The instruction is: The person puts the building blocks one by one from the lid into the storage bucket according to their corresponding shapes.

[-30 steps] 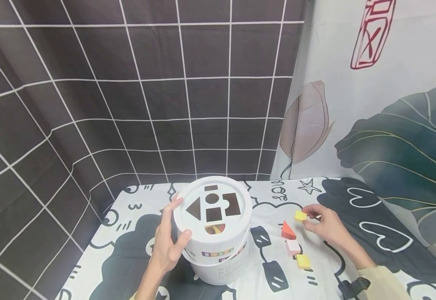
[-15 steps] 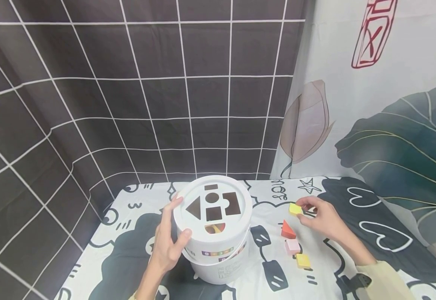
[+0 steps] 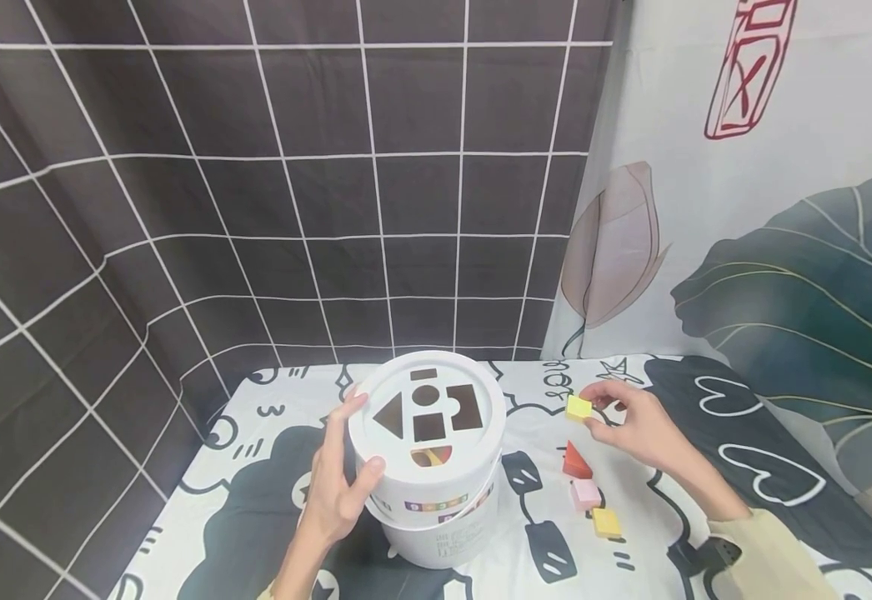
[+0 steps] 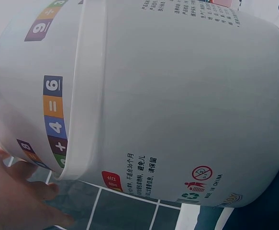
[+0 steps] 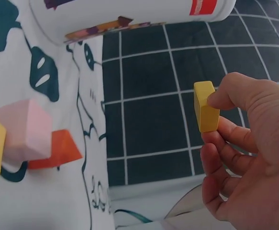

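My right hand pinches a small yellow block between thumb and fingers, held above the cloth. In the right wrist view the yellow block looks flat and rectangular. My left hand grips the left side of a white bucket, its thumb and a finger at the edge of the white lid. Several shaped holes pierce the lid; through the half-round one, coloured pieces show inside. Printed number tiles mark the bucket in the left wrist view, where my fingers reach around below its rim.
Right of the bucket lie a red triangular block, a pink block and another yellow block. A patterned black-and-white cloth covers the table. Behind it hang a dark gridded cloth and a pale printed curtain.
My right hand has moved left and slightly away from me with the yellow block, nearer the bucket. My left hand and the bucket stay in place.
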Available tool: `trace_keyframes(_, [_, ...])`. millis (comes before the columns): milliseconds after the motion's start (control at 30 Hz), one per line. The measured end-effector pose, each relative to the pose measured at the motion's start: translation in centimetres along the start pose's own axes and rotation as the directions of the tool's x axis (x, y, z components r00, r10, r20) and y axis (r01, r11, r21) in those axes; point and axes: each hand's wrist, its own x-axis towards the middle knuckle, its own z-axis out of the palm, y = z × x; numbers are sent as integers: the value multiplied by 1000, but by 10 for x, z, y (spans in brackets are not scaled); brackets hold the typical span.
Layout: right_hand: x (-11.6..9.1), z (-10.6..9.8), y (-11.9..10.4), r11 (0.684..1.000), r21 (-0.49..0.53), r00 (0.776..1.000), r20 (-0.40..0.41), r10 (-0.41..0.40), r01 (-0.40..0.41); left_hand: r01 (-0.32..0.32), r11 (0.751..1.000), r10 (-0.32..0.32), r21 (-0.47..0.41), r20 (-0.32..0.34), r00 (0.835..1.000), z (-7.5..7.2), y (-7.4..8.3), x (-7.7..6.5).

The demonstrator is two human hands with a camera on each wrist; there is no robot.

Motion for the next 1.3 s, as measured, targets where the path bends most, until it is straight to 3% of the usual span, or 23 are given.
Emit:
trace_keyframes(267, [6,-3,-12,994,27,994,-30,-110,110,-1,1000,1,1,-1,1000,0,0,0])
trace_keyframes(667, [16,-14,-35,989,54,991,16,-135,134,4,1000,-4,13,-2,1000,0,0,0])
trace_keyframes(1300, [31,-19,-69,962,115,968,6,-250,248,-6,1000,6,10,0,1000,0,-2,0])
